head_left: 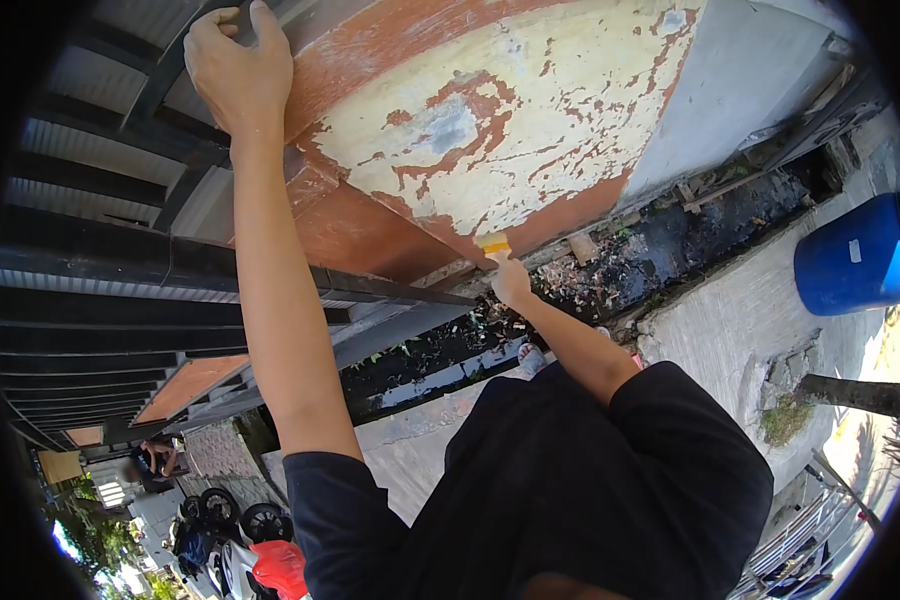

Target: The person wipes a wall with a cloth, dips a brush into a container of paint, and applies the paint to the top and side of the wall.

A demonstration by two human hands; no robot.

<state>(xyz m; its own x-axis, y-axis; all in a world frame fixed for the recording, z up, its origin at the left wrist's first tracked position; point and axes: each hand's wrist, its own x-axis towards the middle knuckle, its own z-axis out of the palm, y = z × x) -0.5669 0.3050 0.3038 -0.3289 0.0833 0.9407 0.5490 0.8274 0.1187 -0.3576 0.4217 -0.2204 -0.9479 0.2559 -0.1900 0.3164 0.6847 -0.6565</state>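
Observation:
My left hand (242, 70) is raised high at the upper left, fingers curled at a black metal fence bar (160, 90) beside the wall's end. Lower down, my right hand (511, 281) grips a small flat tool (493, 244) with a pale, wide end and a yellow band. That pale end lies against the lower edge of a cream patch on the wall (370, 120). Terracotta paint surrounds the patch and shows through it in ragged flecks, with a grey spot near the middle. My fingers hide the tool's handle.
A dark, wet ditch (670, 255) littered with flakes and leaves runs along the wall's foot. Concrete pavement (710, 320) borders it. A blue barrel (850, 260) stands at right, near a tree trunk (860, 395). Motorcycles (235, 520) and a person (158, 460) are at lower left.

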